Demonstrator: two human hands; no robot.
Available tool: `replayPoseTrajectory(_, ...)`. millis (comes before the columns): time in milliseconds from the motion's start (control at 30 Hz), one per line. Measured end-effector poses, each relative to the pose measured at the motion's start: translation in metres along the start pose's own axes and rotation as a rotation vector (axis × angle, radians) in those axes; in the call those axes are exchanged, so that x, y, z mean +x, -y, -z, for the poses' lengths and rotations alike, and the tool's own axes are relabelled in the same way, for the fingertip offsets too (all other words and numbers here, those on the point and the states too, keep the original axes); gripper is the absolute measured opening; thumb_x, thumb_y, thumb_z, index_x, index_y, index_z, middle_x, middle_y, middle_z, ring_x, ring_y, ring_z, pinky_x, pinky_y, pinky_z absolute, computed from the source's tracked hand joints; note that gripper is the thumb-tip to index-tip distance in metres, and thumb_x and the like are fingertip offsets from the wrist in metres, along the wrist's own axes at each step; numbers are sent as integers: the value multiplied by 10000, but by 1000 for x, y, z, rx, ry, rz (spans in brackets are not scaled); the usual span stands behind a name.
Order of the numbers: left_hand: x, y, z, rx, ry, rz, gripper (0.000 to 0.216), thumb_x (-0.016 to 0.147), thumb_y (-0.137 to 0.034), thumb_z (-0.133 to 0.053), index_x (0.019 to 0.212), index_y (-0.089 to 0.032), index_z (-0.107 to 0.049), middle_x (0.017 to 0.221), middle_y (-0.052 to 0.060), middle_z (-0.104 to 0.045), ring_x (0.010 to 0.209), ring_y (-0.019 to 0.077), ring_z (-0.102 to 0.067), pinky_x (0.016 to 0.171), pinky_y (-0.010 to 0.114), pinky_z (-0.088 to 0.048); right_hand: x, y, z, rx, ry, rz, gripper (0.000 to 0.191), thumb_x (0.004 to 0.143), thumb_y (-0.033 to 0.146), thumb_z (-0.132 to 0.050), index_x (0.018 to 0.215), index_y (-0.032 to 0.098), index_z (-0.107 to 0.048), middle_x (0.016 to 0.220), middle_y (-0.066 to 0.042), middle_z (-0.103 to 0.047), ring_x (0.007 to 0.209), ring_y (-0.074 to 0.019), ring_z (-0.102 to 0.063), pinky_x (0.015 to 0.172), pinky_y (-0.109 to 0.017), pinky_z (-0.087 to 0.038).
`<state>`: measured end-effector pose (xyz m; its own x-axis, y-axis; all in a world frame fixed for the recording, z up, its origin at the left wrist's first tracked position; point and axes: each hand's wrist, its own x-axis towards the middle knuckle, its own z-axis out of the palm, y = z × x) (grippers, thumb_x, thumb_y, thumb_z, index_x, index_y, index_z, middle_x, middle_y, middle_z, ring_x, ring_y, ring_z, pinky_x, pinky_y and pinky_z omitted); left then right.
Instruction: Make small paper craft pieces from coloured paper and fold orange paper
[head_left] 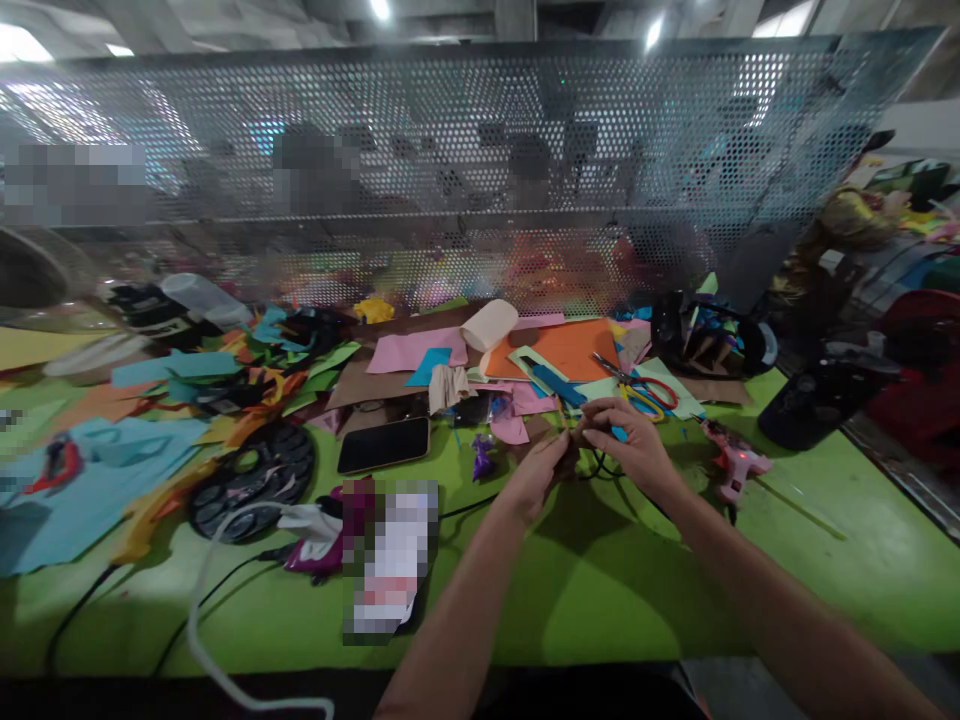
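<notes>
Head view showed the left hand [536,475] and right hand [634,445] close together, fingers curled, any hold unclear, a small shiny purple ornament [482,458] left of them, a pink plastic glue gun [739,468] right, probably for reach.

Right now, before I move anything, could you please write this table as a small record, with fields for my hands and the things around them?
Hands: left hand and right hand close together over the green table
Between fingers: too small to tell
Beyond hands: orange sheet; scissors with red and yellow handles
Left side: purple piece; black phone, lying flat
Right side: pink glue gun, red light showing
Back: perforated metal screen
</notes>
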<state>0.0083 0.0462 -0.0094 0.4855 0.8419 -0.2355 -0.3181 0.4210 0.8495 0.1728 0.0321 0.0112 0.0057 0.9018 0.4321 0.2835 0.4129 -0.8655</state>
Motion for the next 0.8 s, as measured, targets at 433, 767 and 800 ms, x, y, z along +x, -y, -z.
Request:
replayPoseTrajectory(433, 4, 6, 2, 60, -57, -33, 579, 603, -644, -808, 820, -147, -606, 669, -46, -472, 611, 87, -408, 606, 244, -368, 2, -10, -1, -39, 76, -15, 162, 812, 368, -727, 756, 217, -741, 1092, -98, -662, 1112, -275, -599, 975, -425, -462)
replayPoseTrajectory(767, 4, 6, 0, 37, -136, -55, 588, 599, -632, -816, 905, -146, -691, 729, 1, -613, 698, 125, -535, 625, 244, -419, 1, -16, -2, -81, 60, 2, 93, 810, 297, -718, 788, 209, -737, 1079, -91, -651, 1104, -266, -599, 962, -403, -470)
replayPoseTrajectory(800, 4, 6, 0, 37, -144, -54, 589, 598, -635, -816, 907, -147, -698, 730, 6, -622, 707, 133, -548, 627, 246, -422, 1, -16, -2, -81, 51, -1, 93, 805, 300, -721, 798, 208, -739, 1070, -91, -649, 1101, -268, -598, 962, -404, -471)
